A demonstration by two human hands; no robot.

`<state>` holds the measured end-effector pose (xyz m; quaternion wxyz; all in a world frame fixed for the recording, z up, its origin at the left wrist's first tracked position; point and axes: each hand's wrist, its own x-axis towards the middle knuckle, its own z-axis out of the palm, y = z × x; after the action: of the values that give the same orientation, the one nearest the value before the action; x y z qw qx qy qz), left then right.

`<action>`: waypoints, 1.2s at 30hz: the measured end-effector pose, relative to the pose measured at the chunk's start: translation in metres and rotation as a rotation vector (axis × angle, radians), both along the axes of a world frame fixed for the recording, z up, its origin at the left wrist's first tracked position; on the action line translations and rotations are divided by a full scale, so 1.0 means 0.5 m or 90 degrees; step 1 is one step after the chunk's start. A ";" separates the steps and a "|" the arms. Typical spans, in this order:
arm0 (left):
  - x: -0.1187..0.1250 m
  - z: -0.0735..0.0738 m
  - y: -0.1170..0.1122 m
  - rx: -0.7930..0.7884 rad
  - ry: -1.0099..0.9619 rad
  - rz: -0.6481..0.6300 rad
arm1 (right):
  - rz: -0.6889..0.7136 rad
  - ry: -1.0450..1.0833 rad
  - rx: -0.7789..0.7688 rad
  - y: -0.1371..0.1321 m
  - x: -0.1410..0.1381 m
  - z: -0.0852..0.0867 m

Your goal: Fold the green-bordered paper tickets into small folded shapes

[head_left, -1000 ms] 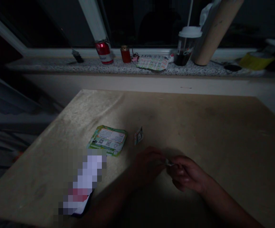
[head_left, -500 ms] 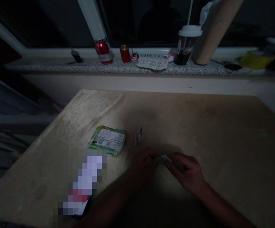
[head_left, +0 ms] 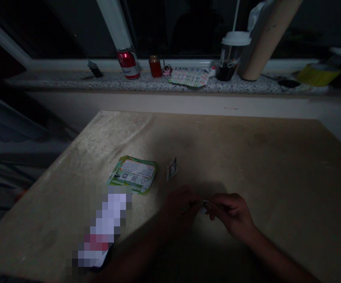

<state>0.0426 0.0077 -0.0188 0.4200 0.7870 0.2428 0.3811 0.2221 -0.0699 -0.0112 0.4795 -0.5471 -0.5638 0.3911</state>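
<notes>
My left hand (head_left: 182, 206) and my right hand (head_left: 231, 212) meet over the near middle of the table, fingertips pinched on a small pale piece of paper (head_left: 205, 201). Only a thin light edge of the paper shows between the fingers; the rest is hidden. Just beyond my left hand a small folded printed piece of paper (head_left: 172, 169) stands on the tabletop. To its left lies a flat green packet (head_left: 135, 175) with a white printed label and square codes.
A blurred-out bright phone-like object (head_left: 105, 228) lies at left on the table (head_left: 261, 157). Along the granite sill (head_left: 105, 84) stand a red can (head_left: 128, 65), a small red jar (head_left: 155, 67), a crumpled wrapper (head_left: 189, 76), a lidded cup with straw (head_left: 231, 57) and a cardboard tube (head_left: 269, 41).
The pale paper between my fingertips has turned from showing its face to nearly edge-on. My right fingers have curled under it and both hands sit slightly lower.
</notes>
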 end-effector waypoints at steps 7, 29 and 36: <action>-0.003 0.007 -0.001 0.005 0.018 -0.004 | 0.015 0.004 -0.024 0.001 -0.001 -0.004; 0.007 0.008 -0.018 -0.220 0.059 0.012 | 0.086 -0.053 0.001 0.004 0.001 -0.009; 0.019 -0.006 -0.013 -0.365 0.033 0.009 | 0.053 -0.083 0.029 0.009 0.001 0.000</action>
<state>0.0523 0.0011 -0.0219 0.6162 0.6443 0.3565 0.2793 0.2225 -0.0654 -0.0114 0.4376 -0.5364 -0.6246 0.3614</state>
